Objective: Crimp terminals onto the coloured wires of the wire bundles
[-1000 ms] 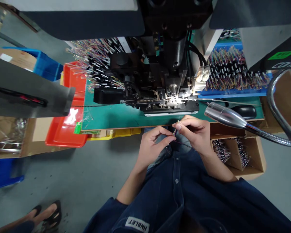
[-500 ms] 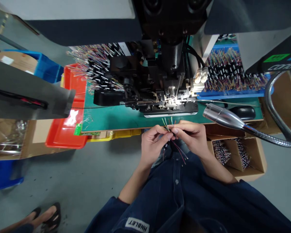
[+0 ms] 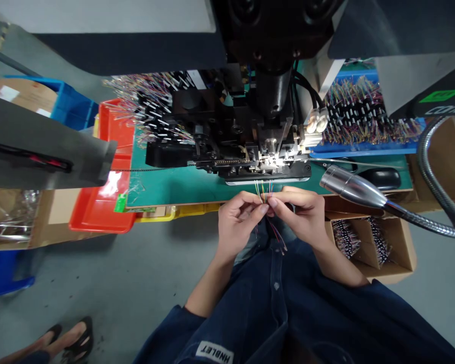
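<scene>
Between my two hands is a small bundle of thin coloured wires [image 3: 278, 235], pinched at its middle. My left hand [image 3: 239, 222] grips it between thumb and fingers, and my right hand [image 3: 301, 212] pinches it from the other side, the fingertips nearly touching. Yellow, white, green, red and blue wire ends fan out above the fingertips; darker ends hang below toward the shirt. Both hands are just off the front edge of the green table [image 3: 167, 189], below the lit head of a black machine [image 3: 270, 151]. The fingers hide the bundle's middle.
A metal gooseneck lamp [image 3: 351, 187] reaches in from the right. Wire bundles fill a blue tray [image 3: 367, 148] and a cardboard box [image 3: 396, 275]. A red tray [image 3: 102, 217] sits at left. A person's feet [image 3: 78, 338] show at lower left.
The upper wire ends stand more upright and are spread differently between my fingertips. My left hand has shifted slightly left, and the hanging ends have moved a little left and up.
</scene>
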`<state>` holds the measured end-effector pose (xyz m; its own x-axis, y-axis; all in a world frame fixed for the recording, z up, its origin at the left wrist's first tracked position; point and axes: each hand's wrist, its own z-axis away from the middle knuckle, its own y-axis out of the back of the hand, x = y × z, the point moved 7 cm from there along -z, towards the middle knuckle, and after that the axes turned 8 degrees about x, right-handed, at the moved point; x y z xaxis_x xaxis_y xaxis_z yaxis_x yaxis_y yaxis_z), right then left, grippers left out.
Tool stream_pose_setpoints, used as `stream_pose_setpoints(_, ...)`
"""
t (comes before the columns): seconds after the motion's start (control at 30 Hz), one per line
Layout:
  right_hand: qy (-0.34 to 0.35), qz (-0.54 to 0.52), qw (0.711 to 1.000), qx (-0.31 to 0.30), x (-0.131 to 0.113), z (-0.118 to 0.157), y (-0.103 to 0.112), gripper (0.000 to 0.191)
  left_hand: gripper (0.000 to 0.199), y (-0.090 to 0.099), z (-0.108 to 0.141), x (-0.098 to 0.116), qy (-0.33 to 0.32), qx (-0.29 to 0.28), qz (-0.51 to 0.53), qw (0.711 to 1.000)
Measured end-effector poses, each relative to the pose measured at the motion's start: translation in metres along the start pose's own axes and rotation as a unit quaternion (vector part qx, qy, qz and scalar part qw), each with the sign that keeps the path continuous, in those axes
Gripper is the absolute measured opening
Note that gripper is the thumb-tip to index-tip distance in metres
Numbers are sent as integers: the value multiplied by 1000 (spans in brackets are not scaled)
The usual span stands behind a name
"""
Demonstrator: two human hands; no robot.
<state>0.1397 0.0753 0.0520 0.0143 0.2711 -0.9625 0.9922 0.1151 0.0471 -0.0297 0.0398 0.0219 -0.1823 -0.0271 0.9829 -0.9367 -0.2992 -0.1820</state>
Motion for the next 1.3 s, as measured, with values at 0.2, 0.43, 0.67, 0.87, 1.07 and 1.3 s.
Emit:
stream_pose_setpoints(0.2, 11, 29, 1000, 1, -1, -2, 1, 23, 29, 3, -1, 0, -1, 5, -37, 999)
stream_pose_setpoints(0.43, -22, -13, 1000, 12, 5, -4, -2, 22, 29, 1, -2, -12, 26, 15, 58, 998)
stream_pose_setpoints(0.67, -123, -83, 988, 42, 20, -9, -8, 30, 28, -3, 2, -27, 47, 36, 61, 996)
stream_pose_setpoints(0.87, -178, -106, 976, 60, 34, -17, -11, 36, 26, -10, -3, -22, -1, 76, 83, 994)
stream_pose_setpoints(1.07, -218, -127, 965, 73, 44, -20, -13, 37, 22, -13, -11, -20, -56, 93, 88, 990)
stream_pose_setpoints(1.3, -261, -168, 948, 75, 44, -22, -19, 36, 18, -12, -16, -21, -87, 97, 91, 987)
